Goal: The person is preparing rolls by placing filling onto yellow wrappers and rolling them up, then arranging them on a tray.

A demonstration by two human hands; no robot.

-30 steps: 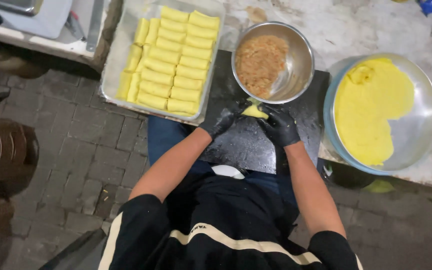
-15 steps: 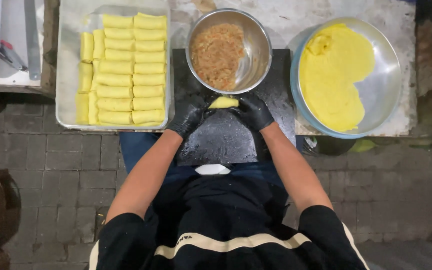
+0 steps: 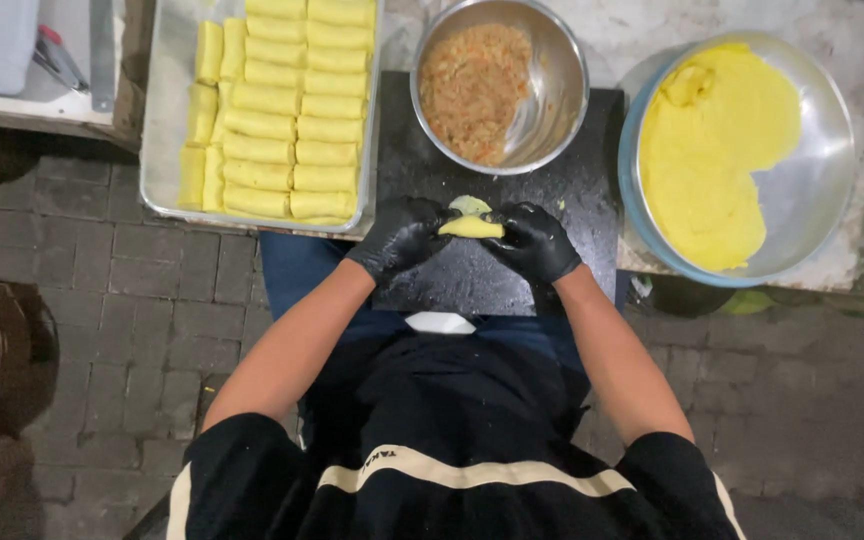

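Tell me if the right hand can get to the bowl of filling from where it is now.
Probably yes. The right hand is at the end of the yellow roll on the black board; the steel bowl of filling sits just beyond, open-topped, nothing between.

A small yellow roll point(image 3: 470, 226) lies crosswise on the black board point(image 3: 482, 275), just below the steel bowl of filling point(image 3: 497, 85). It's a thin pale-yellow wrapper folded into a short, plump tube, long axis running left to right. A loose flap of wrapper pokes out behind it, toward the bowl. Both ends are pinched between black-gloved fingertips, the middle bare.
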